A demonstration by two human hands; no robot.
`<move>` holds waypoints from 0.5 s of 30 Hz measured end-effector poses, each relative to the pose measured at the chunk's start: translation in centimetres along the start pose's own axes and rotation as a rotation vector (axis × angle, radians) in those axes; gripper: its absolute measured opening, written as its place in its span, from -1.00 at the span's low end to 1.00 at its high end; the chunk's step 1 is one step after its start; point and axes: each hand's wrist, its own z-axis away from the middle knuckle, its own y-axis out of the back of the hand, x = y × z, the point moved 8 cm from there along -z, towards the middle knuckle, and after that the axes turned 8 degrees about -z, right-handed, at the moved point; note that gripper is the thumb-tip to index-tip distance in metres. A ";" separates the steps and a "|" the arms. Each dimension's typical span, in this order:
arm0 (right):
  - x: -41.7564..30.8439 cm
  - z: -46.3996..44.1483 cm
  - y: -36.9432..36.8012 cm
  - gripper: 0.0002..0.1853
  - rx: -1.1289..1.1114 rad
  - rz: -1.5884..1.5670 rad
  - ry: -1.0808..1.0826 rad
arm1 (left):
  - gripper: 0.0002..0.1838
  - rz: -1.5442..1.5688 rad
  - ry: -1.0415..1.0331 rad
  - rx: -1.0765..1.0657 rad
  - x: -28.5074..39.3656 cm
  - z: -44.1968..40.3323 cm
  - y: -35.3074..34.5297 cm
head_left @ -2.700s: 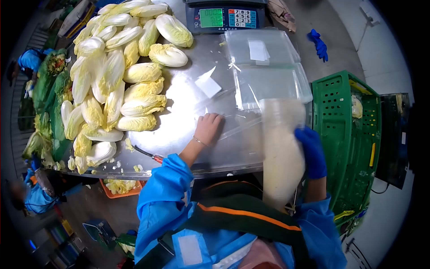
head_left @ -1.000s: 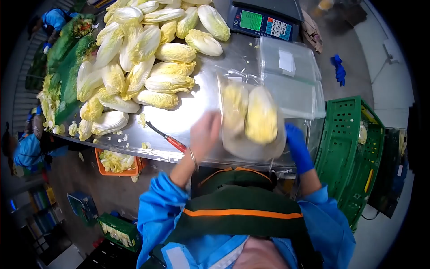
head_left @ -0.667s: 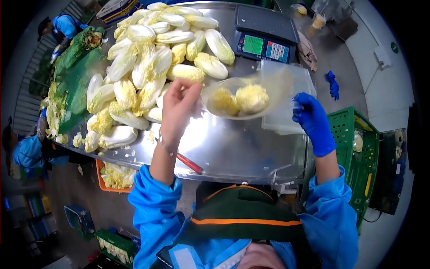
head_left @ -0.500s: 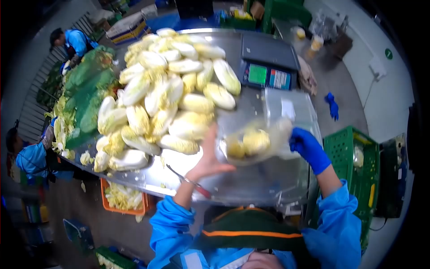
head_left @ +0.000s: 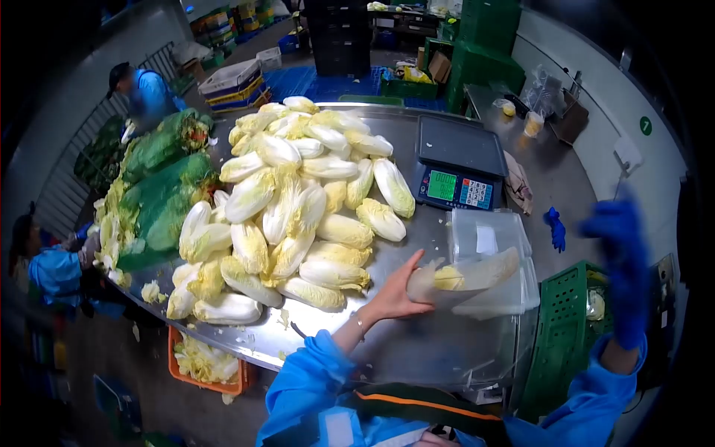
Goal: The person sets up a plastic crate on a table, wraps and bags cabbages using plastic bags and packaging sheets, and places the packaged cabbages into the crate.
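My bare left hand (head_left: 401, 295) is wrapped round the lower end of a napa cabbage (head_left: 449, 279) inside a clear plastic bag (head_left: 493, 273). The bag's loose end stretches to the right, over a stack of flat clear bags (head_left: 500, 232). My right hand (head_left: 617, 227), in a blue glove, is raised at the right in front of the wall, away from the bag. Motion smears its fingers, so I cannot make out whether it holds anything. Left of the bagged cabbage lies a large pile of napa cabbages (head_left: 275, 212) on the metal table (head_left: 417, 343).
A digital scale (head_left: 458, 160) stands at the table's back right. Green net sacks (head_left: 167, 197) lie left. An orange crate of leaves (head_left: 208, 363) is below the front edge, a green crate (head_left: 555, 328) at right. Two people (head_left: 153, 93) work at left.
My right hand has left the bag and swung up to the right. My left hand, open beside the bag before, now grips the bagged cabbage. The view has tilted upward.
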 end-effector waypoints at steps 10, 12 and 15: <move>4.9 -0.2 -0.4 -0.77 0.213 -0.022 0.029 | 0.28 -0.061 -0.049 0.101 0.2 -0.3 2.1; 7.0 4.9 8.9 -0.76 0.640 -0.364 -0.287 | -0.17 0.307 0.129 0.094 -2.3 -1.4 0.7; 2.8 9.4 15.3 -0.79 0.957 0.046 -0.302 | -0.59 0.411 0.292 -0.030 -5.7 -5.0 -1.5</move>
